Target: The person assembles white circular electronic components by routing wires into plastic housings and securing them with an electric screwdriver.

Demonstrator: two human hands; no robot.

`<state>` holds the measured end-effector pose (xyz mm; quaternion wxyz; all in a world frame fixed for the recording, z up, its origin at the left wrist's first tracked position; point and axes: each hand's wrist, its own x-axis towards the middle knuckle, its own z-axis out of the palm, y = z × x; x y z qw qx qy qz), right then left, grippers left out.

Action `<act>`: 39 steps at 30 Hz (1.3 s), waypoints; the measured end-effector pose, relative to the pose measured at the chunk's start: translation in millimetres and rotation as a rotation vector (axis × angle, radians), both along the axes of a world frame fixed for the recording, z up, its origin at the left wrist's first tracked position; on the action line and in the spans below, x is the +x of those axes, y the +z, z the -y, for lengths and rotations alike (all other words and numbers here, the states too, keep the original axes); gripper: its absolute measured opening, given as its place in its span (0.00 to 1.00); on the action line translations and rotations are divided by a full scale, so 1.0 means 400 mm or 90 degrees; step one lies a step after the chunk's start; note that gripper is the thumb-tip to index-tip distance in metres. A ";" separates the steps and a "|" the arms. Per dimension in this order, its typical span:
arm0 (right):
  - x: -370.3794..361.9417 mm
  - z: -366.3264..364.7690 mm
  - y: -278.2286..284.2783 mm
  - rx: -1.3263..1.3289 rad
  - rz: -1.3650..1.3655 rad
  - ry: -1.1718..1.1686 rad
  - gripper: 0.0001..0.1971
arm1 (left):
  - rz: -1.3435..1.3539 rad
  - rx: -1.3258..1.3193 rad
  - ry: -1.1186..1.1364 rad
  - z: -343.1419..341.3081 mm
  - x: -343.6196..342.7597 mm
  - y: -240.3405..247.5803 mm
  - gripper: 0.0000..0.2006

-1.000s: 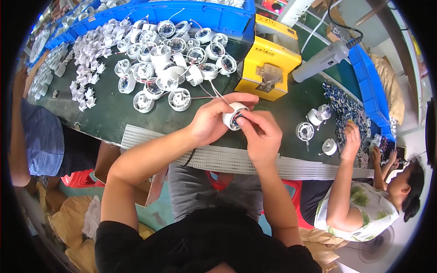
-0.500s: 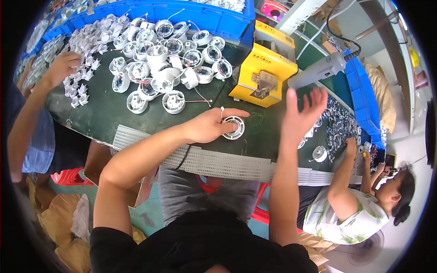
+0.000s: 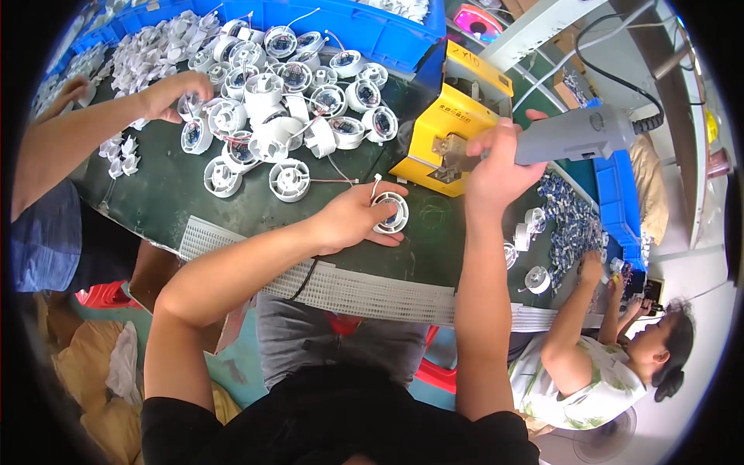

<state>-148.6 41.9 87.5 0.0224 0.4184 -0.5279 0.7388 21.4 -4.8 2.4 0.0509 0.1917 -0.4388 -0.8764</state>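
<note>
My left hand [image 3: 346, 220] is closed around a small round white plastic housing [image 3: 401, 218] with a circuit board inside and a short wire with a white plug. It holds the housing just above the green table. My right hand [image 3: 496, 169] grips a grey electric screwdriver [image 3: 577, 138] near its front end. The screwdriver lies nearly level, its tip pointing left at the metal outlet of a yellow screw feeder [image 3: 442, 118]. Whether the tip touches the outlet I cannot tell. Many similar white housings [image 3: 290, 180] with wires are heaped beyond my left hand.
White plastic pieces [image 3: 155, 54] are piled at the far left, where a co-worker's hand [image 3: 174, 94] reaches toward the housings. Blue bins [image 3: 341, 27] line the back. Small parts [image 3: 570, 225] cover the right side, near another person's hand [image 3: 591, 267]. A perforated white strip [image 3: 372, 293] edges the table.
My right hand has gone from open beside the screwdriver to gripping it, and the screwdriver's tip has come to the yellow feeder. The co-worker's hand at left has moved right to the housings.
</note>
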 end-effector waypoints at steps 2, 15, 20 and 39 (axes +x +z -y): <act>0.007 -0.001 0.005 0.014 0.007 0.007 0.16 | 0.007 -0.002 0.009 0.000 0.000 0.002 0.17; 0.053 -0.020 0.021 -0.088 0.080 0.012 0.16 | 0.042 -0.011 0.034 0.000 -0.010 -0.009 0.18; 0.023 0.005 0.007 -0.008 0.012 -0.033 0.14 | 0.034 -0.011 0.030 -0.006 -0.010 -0.011 0.18; 0.200 -0.064 -0.068 -0.015 0.175 0.096 0.19 | 0.026 -0.028 0.065 -0.006 -0.016 -0.014 0.18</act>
